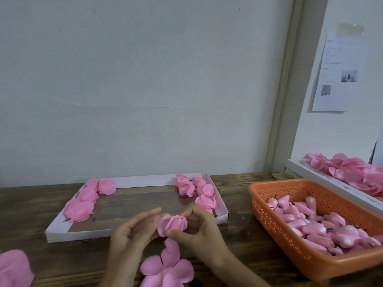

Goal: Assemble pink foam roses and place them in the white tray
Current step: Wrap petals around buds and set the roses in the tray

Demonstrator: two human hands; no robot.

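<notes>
- Pink foam rose (172,224), partly wrapped, sits between both hands just above the table, near the tray's front edge.
- Right hand (199,228) pinches it, thumb below and curled fingers above; left hand (132,230) lays fairly straight fingers against its left side.
- White tray (83,235) lies just beyond the hands, long axis left to right; the gap between its two clusters is straight ahead, and the gripping right hand looks nearer.
- Counted: one rose in hand, roughly ten finished roses (205,201) in the tray (overlap blurs the count), one flat petal piece (167,268) below the hands, one orange basket (269,187) of buds.
</notes>
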